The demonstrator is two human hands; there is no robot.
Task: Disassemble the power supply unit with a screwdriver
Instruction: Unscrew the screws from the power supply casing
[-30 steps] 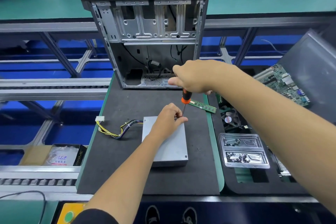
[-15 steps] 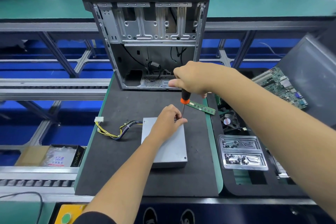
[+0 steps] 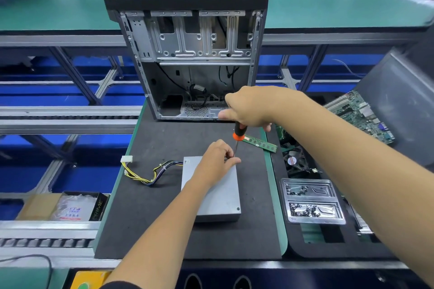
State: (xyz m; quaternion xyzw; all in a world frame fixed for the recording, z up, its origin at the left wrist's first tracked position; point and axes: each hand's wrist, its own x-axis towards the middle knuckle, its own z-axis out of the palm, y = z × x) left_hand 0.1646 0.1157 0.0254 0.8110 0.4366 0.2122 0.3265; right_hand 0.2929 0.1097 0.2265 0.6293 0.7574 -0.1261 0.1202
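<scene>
A grey metal power supply unit (image 3: 217,197) lies flat on the black foam mat (image 3: 164,218), its yellow and black cable bundle (image 3: 150,172) trailing left to a white plug. My right hand (image 3: 249,107) grips the black and orange handle of a screwdriver (image 3: 238,135), held upright with its shaft pointing down at the unit's far right corner. My left hand (image 3: 216,159) rests on the unit's far end and pinches the screwdriver shaft near the tip. The tip and any screw are hidden by my left fingers.
An open, gutted computer case (image 3: 187,54) stands upright at the far edge of the mat. A green memory stick (image 3: 260,143) lies right of the screwdriver. Further right are a fan (image 3: 293,162), a metal tray of screws (image 3: 312,202), a motherboard (image 3: 361,115) and a grey panel (image 3: 404,101).
Nothing has visibly changed in the hands or the unit; only the camera view shifted slightly.
</scene>
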